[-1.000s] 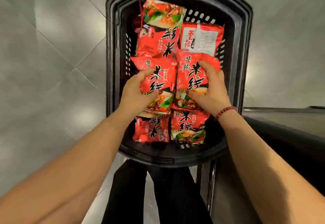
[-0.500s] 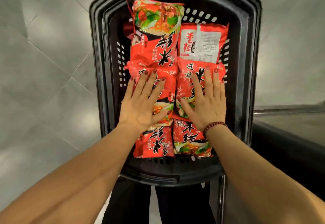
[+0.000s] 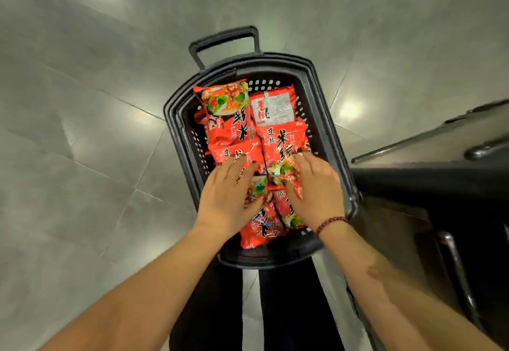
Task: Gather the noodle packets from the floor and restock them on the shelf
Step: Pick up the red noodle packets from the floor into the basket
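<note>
Grey tiled floor surrounds a black basket, with both forearms reaching in from the near side. Left hand and right hand lie flat, fingers spread, grasping nothing, on red noodle packets filling the basket, more packets beyond the fingertips.

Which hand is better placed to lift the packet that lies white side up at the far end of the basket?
Probably the right hand: the white-backed packet lies in its column, directly beyond its fingers. The left hand would have to cross over.
</note>
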